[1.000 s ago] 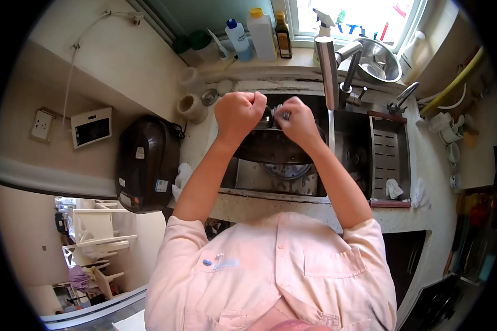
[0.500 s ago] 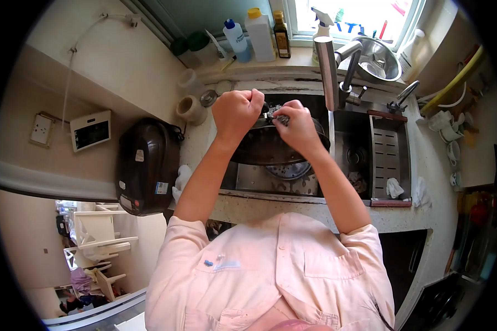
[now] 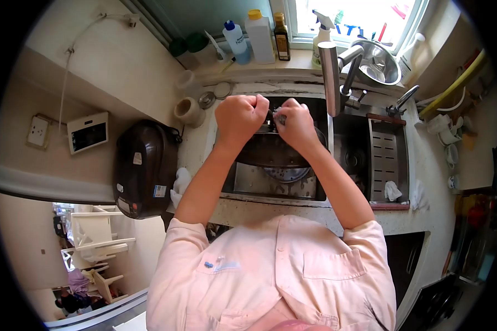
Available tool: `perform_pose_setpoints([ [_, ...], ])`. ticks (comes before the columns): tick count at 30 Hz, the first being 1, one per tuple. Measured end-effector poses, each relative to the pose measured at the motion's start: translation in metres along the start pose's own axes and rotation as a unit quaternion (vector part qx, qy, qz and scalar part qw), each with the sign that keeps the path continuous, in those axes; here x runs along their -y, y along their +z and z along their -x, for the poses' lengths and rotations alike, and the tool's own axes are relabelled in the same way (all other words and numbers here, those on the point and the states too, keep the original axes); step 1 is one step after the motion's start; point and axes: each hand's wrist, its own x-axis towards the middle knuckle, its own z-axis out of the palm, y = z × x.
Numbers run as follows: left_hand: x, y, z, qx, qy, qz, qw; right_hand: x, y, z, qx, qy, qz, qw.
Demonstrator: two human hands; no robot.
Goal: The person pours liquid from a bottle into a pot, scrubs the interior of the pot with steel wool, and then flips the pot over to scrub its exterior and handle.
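Over the left sink basin (image 3: 248, 185) a dark wok (image 3: 273, 151) is held tilted. My left hand (image 3: 241, 118) is closed in a fist at the wok's far side, wrapped round its handle, most of which is hidden. Fingers of my right hand (image 3: 296, 126) pinch a grey steel wool scrubber (image 3: 280, 117) against the wok near the handle's base. Below the wok, a metal colander (image 3: 288, 175) lies partly hidden in the basin.
The faucet (image 3: 330, 77) rises right of my hands, beside a second basin (image 3: 352, 154) and a slotted drainer (image 3: 388, 149). Bottles (image 3: 259, 38) and a steel bowl (image 3: 378, 63) line the windowsill. A rice cooker (image 3: 143, 168) stands left.
Both hands and the wok have shifted slightly. The right hand has moved a little left with the scrubber, closer to the handle. The grips stay the same.
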Motion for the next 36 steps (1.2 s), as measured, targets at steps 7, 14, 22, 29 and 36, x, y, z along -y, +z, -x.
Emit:
perform_pose_setpoints([
  [7,0.006,-0.006,-0.002,0.028,-0.014,0.029,0.999,-0.044,0.002,-0.016,0.002,0.089,-0.097,0.991],
  [14,0.021,-0.009,-0.004,0.011,-0.018,0.039,0.999,-0.008,0.006,0.021,-0.09,-0.022,-0.06,0.994],
  [22,0.03,-0.01,-0.002,-0.009,-0.022,0.029,0.999,-0.01,0.003,0.029,-0.103,-0.032,-0.082,0.991],
  [29,0.027,-0.008,-0.003,0.012,0.015,0.055,0.998,-0.07,0.006,0.046,-0.126,0.143,-0.058,0.98],
  [36,0.032,-0.005,-0.011,0.078,0.022,0.053,0.995,-0.022,0.005,0.051,-0.15,0.021,-0.097,0.984],
])
